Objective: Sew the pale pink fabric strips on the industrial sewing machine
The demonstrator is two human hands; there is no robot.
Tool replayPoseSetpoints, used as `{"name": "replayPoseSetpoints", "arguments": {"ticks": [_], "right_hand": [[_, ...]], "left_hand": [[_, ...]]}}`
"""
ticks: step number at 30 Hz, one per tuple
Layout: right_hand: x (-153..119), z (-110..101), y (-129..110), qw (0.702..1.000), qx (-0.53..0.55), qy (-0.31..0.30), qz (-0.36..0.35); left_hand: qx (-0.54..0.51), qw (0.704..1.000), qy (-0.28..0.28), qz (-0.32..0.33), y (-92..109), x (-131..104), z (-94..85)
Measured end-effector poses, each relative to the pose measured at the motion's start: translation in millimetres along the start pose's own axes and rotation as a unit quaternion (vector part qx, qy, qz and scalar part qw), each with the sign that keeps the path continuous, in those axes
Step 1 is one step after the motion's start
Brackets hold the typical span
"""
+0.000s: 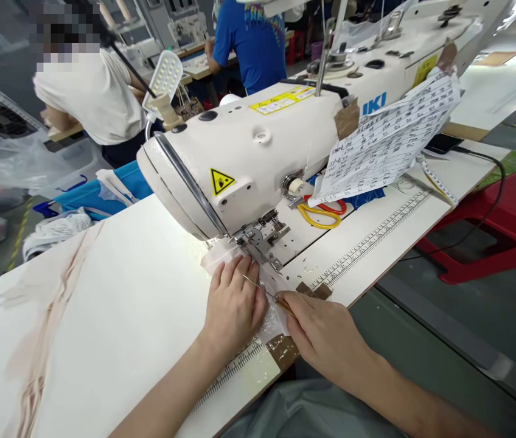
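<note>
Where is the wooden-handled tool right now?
In the head view, below and slightly right of centre, the tool is in the right hand, pointing toward the left hand.

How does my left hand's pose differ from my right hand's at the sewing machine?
The left hand lies palm down on sheer white material, while the right hand grips a thin tool's wooden handle.
The left hand's fingers reach toward the sewing machine; the right hand's curl around the handle.
Both are bare.
</note>
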State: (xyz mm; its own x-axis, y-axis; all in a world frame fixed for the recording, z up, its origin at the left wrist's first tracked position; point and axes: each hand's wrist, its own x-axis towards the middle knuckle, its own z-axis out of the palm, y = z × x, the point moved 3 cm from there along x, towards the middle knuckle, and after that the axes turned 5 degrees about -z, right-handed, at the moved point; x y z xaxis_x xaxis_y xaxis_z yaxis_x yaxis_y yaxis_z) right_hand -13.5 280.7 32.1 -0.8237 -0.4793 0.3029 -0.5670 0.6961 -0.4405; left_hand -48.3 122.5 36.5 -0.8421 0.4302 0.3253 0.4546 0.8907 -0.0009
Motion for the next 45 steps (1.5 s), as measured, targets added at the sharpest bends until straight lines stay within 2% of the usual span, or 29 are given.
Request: {"name": "replayPoseSetpoints", "arguments": {"ticks": [6, 11, 18, 22, 31, 40, 45], "right_hand": [[0.1, 1.5, 0.3, 1.0, 0.001, -0.007, -0.004], [-1.8, -5.9, 2.7, 1.0, 0.005, 0.013, -0.014], [-10.6, -19.8, 38.4, 0.993, 0.063, 0.086, 0.044], [-12.6, -21.6, 52.6, 0.989, 0.101, 0.08, 0.077], [-13.8, -19.2, 53.4, 0.985, 0.123, 0.073, 0.098], [-14.6, -17.7, 56.6, 0.989, 0.086, 0.078, 0.093], [-14.9, -18.2, 55.0, 0.989, 0.084, 0.084, 0.086]], "left_hand": [[0.05, 0.998, -0.038, -0.002, -0.8, -0.2, 4.4], [0.056, 0.998, -0.039, 0.002, -3.2, -1.1, 4.1], [0.033, 0.999, -0.023, -0.013, 7.4, -3.2, 3.5], [0.045, 0.999, -0.031, -0.004, 7.9, -4.2, 4.3], [0.042, 0.999, -0.028, 0.001, 9.7, -4.9, 1.4], [0.036, 0.999, -0.009, -0.003, 11.1, -5.6, 0.8], [0.027, 0.999, -0.028, -0.012, 9.7, -4.2, 1.7]]}}
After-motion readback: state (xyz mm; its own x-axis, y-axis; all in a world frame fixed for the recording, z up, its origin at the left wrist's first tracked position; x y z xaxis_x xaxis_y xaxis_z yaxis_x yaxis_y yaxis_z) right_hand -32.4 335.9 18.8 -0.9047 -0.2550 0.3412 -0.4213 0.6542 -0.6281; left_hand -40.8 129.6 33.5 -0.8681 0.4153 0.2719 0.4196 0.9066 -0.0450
